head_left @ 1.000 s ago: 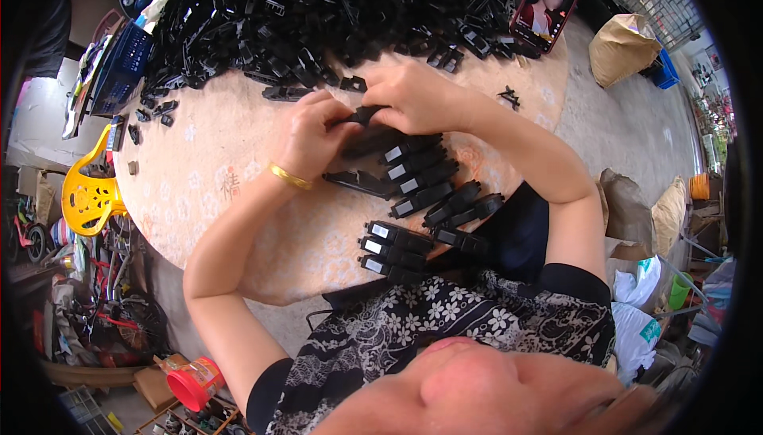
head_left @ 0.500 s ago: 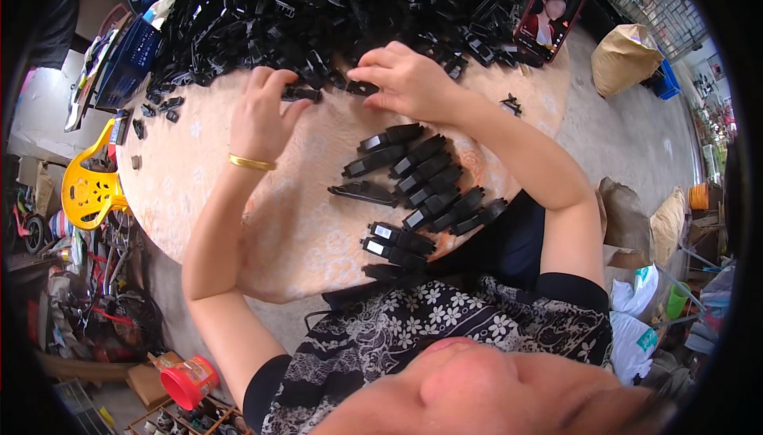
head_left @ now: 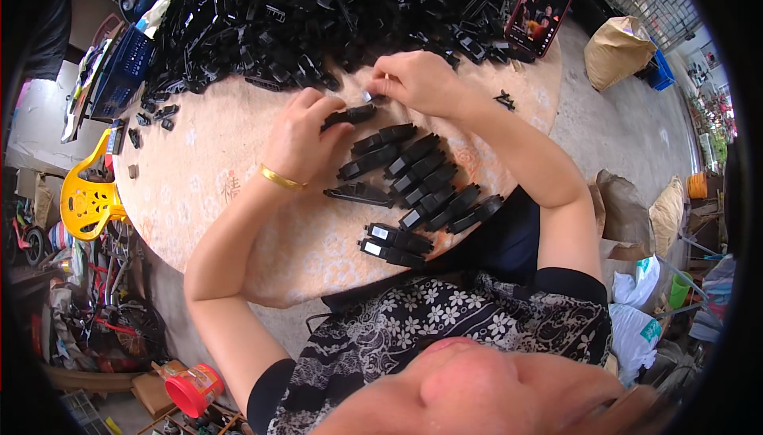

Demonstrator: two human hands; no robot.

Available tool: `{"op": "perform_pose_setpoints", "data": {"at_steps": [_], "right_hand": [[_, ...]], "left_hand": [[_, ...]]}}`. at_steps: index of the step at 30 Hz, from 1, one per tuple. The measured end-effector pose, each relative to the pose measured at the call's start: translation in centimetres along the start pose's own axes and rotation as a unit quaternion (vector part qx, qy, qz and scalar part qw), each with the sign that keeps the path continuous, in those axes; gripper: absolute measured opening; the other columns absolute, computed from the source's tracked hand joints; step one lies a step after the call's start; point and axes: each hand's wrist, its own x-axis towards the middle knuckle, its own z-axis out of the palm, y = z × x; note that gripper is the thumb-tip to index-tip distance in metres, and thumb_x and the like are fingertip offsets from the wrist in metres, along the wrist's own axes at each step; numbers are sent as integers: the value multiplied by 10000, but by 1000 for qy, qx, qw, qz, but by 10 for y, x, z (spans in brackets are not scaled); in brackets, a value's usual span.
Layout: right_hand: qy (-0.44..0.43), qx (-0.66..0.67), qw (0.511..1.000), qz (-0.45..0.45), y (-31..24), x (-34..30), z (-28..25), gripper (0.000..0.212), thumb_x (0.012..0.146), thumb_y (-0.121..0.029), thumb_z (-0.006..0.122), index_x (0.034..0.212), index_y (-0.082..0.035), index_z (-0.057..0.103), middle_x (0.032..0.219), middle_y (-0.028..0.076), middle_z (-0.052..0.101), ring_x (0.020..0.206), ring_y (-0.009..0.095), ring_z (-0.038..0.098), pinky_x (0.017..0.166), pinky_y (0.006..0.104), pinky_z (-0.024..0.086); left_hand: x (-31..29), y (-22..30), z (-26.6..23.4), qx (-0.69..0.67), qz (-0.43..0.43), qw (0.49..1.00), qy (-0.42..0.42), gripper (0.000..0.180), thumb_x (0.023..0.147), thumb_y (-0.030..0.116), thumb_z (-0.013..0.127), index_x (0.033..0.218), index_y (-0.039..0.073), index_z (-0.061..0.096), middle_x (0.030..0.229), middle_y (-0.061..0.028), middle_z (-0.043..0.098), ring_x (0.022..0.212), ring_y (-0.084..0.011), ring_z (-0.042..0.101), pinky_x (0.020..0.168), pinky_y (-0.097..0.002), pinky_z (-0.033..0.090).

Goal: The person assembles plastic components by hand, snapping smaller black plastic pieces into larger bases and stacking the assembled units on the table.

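Observation:
My left hand (head_left: pixel 306 131) is closed on a slim black plastic part (head_left: pixel 351 116), held just above the cloth between the pile and the rows. Close to its far end, my right hand (head_left: pixel 417 84) is pinched, and a small pale glint shows at its fingertips; what it holds is too small to make out. Nearer to me, several assembled black plastic pieces (head_left: pixel 425 173) lie side by side in slanting rows. Two of them (head_left: pixel 391 244) at the near end have whitish end faces. A single flatter black piece (head_left: pixel 359 193) lies left of the rows.
A big heap of loose black parts (head_left: pixel 318 22) covers the table's far side. A phone (head_left: pixel 540 10) stands at the far right, near a few small black bits (head_left: pixel 505 101). The round table wears a peach flowered cloth (head_left: pixel 183 197). A yellow chair (head_left: pixel 91 197) stands left.
Both hands have come back from the heap's edge toward the rows, the left one moving right with a black part in it. The two hands are now closer together.

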Motion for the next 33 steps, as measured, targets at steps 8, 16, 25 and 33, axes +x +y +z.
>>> {"op": "perform_pose_setpoints", "data": {"at_steps": [8,16,25,33], "right_hand": [[46,11,986,-159,13,-5,-2,248,749,-227,727,958,-97,699,911,79,621,865,291,622,742,374,498],[47,23,972,-229,-4,-14,-8,230,726,-128,725,943,-66,682,845,88,598,812,293,606,707,376,491],[44,-35,974,-221,-1,-14,-13,133,756,-155,700,850,-74,652,866,72,584,890,266,601,762,371,498],[20,-25,966,-255,2,-8,-11,137,765,-163,690,833,-49,654,877,89,586,883,291,595,775,383,486]], "left_hand": [[-3,-9,-6,-52,-103,993,-36,179,724,98,717,880,21,676,837,-124,607,790,-304,594,705,-372,484],[0,-1,1,-66,-103,992,-22,177,734,96,716,888,15,684,815,-126,612,753,-289,605,675,-353,492],[0,0,-1,-66,-107,992,-24,179,727,97,725,874,5,682,805,-120,612,737,-279,610,661,-343,494],[3,0,1,-70,-101,992,-33,166,722,81,721,863,2,683,791,-118,598,726,-277,610,658,-342,496]]}}
